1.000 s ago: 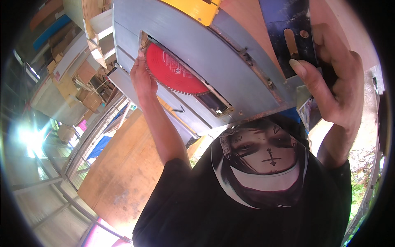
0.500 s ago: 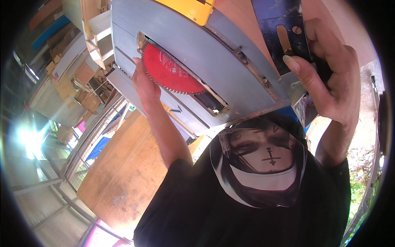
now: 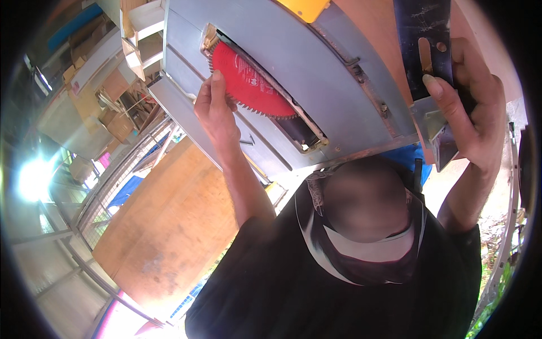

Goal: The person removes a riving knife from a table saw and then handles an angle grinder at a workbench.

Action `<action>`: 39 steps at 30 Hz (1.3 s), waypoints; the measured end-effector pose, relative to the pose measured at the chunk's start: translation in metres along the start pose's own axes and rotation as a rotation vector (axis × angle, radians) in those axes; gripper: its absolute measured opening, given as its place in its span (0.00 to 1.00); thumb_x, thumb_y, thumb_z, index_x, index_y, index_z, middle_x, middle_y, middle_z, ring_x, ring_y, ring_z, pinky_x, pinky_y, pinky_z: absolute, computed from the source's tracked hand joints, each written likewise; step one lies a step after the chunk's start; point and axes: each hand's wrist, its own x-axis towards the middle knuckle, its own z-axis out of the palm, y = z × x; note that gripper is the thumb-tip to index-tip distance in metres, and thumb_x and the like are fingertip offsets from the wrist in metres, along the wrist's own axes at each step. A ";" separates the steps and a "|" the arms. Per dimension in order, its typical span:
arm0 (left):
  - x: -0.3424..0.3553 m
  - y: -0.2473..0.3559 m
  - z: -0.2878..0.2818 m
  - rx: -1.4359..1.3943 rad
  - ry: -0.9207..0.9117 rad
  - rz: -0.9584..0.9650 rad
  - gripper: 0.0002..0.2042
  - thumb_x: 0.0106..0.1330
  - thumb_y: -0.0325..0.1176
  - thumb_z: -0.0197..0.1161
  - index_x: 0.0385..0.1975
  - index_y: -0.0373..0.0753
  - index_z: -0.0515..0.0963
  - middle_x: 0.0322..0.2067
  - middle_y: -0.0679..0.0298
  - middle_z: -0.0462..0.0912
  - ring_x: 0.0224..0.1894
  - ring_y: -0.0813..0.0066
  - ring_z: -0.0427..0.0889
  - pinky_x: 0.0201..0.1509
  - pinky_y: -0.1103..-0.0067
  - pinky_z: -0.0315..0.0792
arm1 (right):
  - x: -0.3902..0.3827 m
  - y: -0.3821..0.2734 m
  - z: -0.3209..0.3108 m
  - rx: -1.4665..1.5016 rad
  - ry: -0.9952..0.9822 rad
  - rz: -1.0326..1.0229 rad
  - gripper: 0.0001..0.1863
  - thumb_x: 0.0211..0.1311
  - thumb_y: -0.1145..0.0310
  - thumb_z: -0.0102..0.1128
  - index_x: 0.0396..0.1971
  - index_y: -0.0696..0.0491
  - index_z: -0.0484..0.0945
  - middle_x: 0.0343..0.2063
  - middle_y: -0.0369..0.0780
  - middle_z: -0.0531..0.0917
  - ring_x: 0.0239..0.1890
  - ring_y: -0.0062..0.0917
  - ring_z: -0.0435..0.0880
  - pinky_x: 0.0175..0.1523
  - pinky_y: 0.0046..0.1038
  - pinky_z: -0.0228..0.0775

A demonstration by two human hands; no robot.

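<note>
A red toothed circular saw blade (image 3: 251,85) sits in a narrow slot in the grey saw table (image 3: 322,73). My left hand (image 3: 220,110) is at the blade's left rim, fingers curled against the teeth. My right hand (image 3: 471,113) grips the lower end of a dark metal piece (image 3: 422,25) with a long slot and a round hole; my thumb lies on its face and my fingers wrap behind its right edge. A yellow part (image 3: 299,7) is on the table above the blade. The dark piece stands over a reddish board (image 3: 384,25) at the table's right side.
A large plywood board (image 3: 158,226) lies lower left of the saw. Stacked boards and offcuts (image 3: 116,113) fill the upper left, beside a wire mesh barrier. A blue sheet (image 3: 403,155) shows behind the table's near edge. My dark shirt fills the lower middle.
The view has shifted, so the saw table appears further right and higher. My left fingers now show more in front of the blade's rim; my right hand still grips the dark piece.
</note>
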 end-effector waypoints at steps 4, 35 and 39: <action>-0.001 -0.001 0.004 -0.045 -0.005 -0.003 0.19 0.74 0.48 0.70 0.35 0.34 0.84 0.20 0.74 0.72 0.22 0.86 0.67 0.26 0.83 0.63 | 0.000 0.011 -0.003 -0.087 -0.052 -0.010 0.14 0.77 0.67 0.60 0.53 0.60 0.76 0.27 0.37 0.82 0.29 0.17 0.76 0.37 0.22 0.65; 0.004 -0.001 0.011 0.025 0.017 0.051 0.23 0.74 0.41 0.66 0.15 0.40 0.69 0.15 0.73 0.63 0.17 0.85 0.61 0.20 0.79 0.59 | -0.005 0.026 0.003 0.000 0.027 0.007 0.20 0.80 0.65 0.57 0.63 0.59 0.74 0.45 0.43 0.88 0.42 0.21 0.84 0.50 0.24 0.73; 0.004 0.001 0.011 0.034 0.019 0.034 0.24 0.74 0.41 0.67 0.15 0.41 0.69 0.15 0.73 0.64 0.18 0.85 0.62 0.21 0.79 0.59 | -0.002 0.021 0.001 -0.048 0.005 -0.018 0.20 0.79 0.63 0.59 0.61 0.60 0.76 0.38 0.40 0.86 0.37 0.19 0.81 0.45 0.23 0.70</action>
